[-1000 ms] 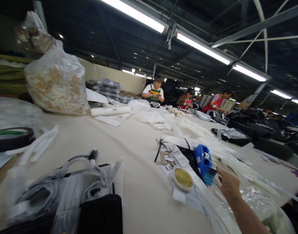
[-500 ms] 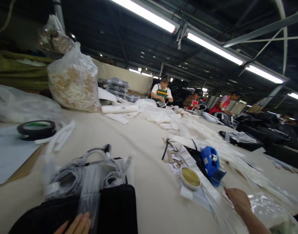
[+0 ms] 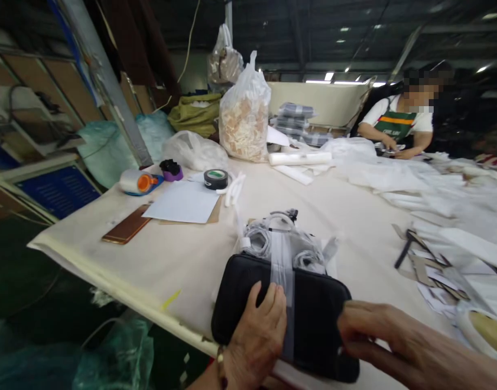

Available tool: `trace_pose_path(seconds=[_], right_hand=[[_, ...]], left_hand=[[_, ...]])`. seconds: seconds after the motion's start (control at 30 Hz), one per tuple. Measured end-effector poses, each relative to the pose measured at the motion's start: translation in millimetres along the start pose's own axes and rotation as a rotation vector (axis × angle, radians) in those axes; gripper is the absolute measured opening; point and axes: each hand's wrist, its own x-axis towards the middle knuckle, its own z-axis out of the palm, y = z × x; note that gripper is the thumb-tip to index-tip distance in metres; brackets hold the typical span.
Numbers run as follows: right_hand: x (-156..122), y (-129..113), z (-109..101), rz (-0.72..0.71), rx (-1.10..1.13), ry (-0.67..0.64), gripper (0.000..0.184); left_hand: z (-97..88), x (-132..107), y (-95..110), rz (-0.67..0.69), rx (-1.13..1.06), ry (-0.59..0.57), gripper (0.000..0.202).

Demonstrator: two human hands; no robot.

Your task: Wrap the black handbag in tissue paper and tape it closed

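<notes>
left hand (image 3: 259, 330): laid flat on black case (image 3: 317, 311), touching clear strip (image 3: 281, 252) | right hand (image 3: 378, 330): fingers curled at case's right edge, cannot tell whether gripping anything | black case: on table (image 3: 187, 249), near its front edge, strip running across | coiled cables (image 3: 259, 242): just behind case

the case (image 3: 319, 309) is black, the sheet (image 3: 183, 202) pale blue.

Pouch (image 3: 317, 319) on the table (image 3: 151, 265) (tape roll (image 3: 214, 183) behind, leftward).
</notes>
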Motion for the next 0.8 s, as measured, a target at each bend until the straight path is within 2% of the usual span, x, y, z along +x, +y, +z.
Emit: trace_pose_path(seconds=[0.03, 0.1, 0.23, 0.53, 0.7, 0.8], right_hand=[[19.1, -15.0, -5.4, -0.057, -0.063, -0.036, 0.019], [50.3, -29.4, -11.5, -0.151, -0.175, -0.083, 0.016], [83.8, -26.3, -11.4, -0.188, -0.353, -0.139, 0.013], [91.4, -38.1, -13.7, -0.158, -0.391, -0.372, 0.014], [104.3, -39.2, -9.2, -0.160, -0.642, -0.309, 0.012], [108.6, -36.8, -4.8, -0.158, -0.673, -0.280, 0.013]], left_hand=[[-1.2, 0.2, 0.4, -0.002, -0.006, -0.002, 0.040], [-2.9, 1.4, 0.8, -0.005, -0.017, -0.004, 0.040], [-4.1, 4.0, 1.4, -0.014, -0.047, -0.009, 0.038], [-6.4, 2.5, 1.1, 0.001, -0.097, -0.054, 0.035], [-8.4, 3.9, 0.6, 0.004, -0.124, -0.066, 0.034], [-9.2, 4.7, 0.7, 0.005, -0.128, -0.059, 0.034]])
